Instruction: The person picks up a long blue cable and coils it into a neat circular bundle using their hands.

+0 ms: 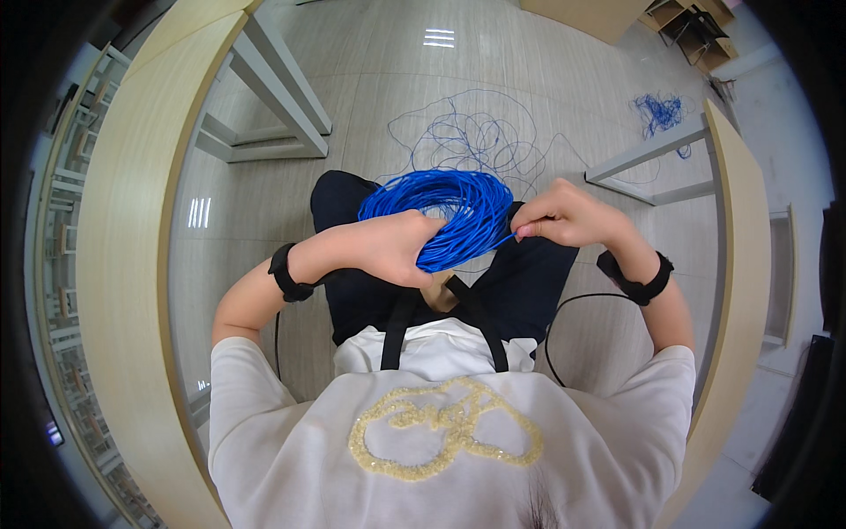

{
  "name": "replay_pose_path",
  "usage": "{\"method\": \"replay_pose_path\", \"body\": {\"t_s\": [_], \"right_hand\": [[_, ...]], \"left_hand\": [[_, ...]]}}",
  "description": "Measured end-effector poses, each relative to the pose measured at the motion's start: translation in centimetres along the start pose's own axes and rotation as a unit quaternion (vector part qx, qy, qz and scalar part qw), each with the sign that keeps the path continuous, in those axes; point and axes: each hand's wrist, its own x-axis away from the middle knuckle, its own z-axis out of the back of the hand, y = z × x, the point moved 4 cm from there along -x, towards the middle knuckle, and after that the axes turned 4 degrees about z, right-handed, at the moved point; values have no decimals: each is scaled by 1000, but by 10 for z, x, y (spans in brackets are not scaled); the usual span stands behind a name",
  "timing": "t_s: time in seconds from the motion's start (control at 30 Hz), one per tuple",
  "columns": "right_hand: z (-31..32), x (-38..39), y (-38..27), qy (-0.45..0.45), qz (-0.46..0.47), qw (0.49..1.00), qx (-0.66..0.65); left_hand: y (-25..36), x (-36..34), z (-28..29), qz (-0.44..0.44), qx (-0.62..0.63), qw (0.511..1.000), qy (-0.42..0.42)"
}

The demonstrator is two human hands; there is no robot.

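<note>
Blue cable, gathered in a thick coil (476, 220): my left hand (401, 251) is clamped on its near left side, some fingers hidden. Right hand (564, 214) has thumb and forefinger pinched together on a single strand (508, 239) at the coil's right side. Handling, as I judge it: left grip firm enough that no turn slips, not so hard that it kinks; strand under light, even tension, turns lying side by side rather than crossed. Coil is over my dark trousers (352, 304), between the knees; whether it rests on them I can't tell. Beyond the knees, loose loops (476, 134) sprawl across the floor (264, 203); slow pulls only, or they could snarl. Farther out, a bunched tangle (659, 113) lies near the far corner of the right-hand table (738, 203); worth keeping strands off its grey leg frame (652, 146).
</note>
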Motion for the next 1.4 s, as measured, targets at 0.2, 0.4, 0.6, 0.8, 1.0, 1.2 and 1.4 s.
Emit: {"method": "replay_pose_path", "body": {"t_s": [0.2,0.4,0.6,0.8,1.0,1.2,1.4], "right_hand": [[15,0,-5,89,2,995,55],[10,26,61,345,-5,935,-84],[-20,8,90,491,42,843,-217],[-29,-19,109,548,19,772,-323],[-61,-48,125,563,-59,804,-179],[-105,-63,124,456,-149,874,-76],[-122,-55,91,294,-230,922,98]], "left_hand": [[-24,9,-13,23,230,969,-87],[-5,12,-5,-24,405,910,-85],[3,7,14,-134,502,854,30],[1,2,16,-199,590,779,67],[6,-9,39,-280,620,718,145],[-1,-13,66,-298,568,686,344],[-24,-12,80,-268,447,703,484]]}}
